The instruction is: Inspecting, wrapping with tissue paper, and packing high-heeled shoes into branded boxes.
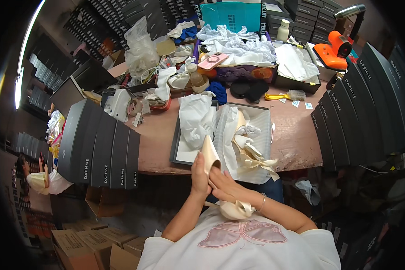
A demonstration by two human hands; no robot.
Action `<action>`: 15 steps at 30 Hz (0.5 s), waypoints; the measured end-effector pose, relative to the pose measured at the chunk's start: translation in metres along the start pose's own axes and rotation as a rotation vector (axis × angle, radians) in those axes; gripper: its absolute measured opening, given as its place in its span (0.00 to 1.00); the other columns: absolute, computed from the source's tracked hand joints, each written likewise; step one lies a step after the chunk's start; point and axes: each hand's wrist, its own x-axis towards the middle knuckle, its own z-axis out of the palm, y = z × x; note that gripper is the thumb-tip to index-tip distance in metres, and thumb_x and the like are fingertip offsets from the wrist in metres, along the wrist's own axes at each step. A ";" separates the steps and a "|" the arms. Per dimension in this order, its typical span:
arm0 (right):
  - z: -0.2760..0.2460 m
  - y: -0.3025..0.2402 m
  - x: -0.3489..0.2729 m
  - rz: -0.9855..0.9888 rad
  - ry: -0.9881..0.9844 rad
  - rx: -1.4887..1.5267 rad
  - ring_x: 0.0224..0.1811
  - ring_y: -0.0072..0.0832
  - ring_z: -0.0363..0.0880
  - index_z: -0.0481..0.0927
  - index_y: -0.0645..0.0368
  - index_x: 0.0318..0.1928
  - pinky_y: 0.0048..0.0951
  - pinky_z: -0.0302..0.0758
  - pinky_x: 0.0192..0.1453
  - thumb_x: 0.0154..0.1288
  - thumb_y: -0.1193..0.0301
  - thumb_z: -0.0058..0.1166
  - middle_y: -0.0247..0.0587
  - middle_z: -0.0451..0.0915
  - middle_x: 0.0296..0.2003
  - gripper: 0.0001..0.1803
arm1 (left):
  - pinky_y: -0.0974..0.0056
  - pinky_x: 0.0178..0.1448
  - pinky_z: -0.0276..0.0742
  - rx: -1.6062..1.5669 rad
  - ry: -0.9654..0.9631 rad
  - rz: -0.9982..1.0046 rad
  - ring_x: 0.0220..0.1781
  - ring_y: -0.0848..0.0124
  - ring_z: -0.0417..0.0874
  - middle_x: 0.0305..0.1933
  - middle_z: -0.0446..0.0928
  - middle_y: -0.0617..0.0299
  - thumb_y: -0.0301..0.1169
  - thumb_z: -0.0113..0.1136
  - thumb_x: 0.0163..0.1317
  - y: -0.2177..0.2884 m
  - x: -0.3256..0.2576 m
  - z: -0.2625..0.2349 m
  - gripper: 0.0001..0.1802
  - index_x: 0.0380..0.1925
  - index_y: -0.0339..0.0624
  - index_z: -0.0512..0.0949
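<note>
A cream pointed-toe shoe (209, 150) is held over the table's near edge, toe pointing away from me. My left hand (199, 176) is closed around its left side. My right hand (229, 186) grips it at the opening, with fingertips reaching inside and partly hidden. A cream ribbon bow (236, 210) hangs below my right wrist. Just beyond, a second cream shoe (241, 120) with a ribbon bow (259, 164) lies among tissue in an open shoe box (269, 139). Crumpled white tissue paper (195, 118) fills the dark box part (176, 150) beside it.
Dark shoe boxes stand in rows at left (92, 144) and right (364, 108). Behind are a tissue-filled bin (236, 45), a pink phone (213, 60), a yellow-handled brush (285, 96) and an orange device (333, 50). Cardboard cartons (83, 245) sit below left. Another person (45, 180) is far left.
</note>
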 end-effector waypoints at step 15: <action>-0.103 0.028 -0.027 0.173 0.665 -0.693 0.37 0.45 0.79 0.77 0.61 0.51 0.40 0.76 0.46 0.59 0.66 0.61 0.50 0.81 0.38 0.21 | 0.40 0.64 0.68 -0.575 -0.190 -0.332 0.66 0.55 0.69 0.64 0.68 0.51 0.61 0.45 0.64 -0.006 -0.025 -0.008 0.41 0.66 0.40 0.60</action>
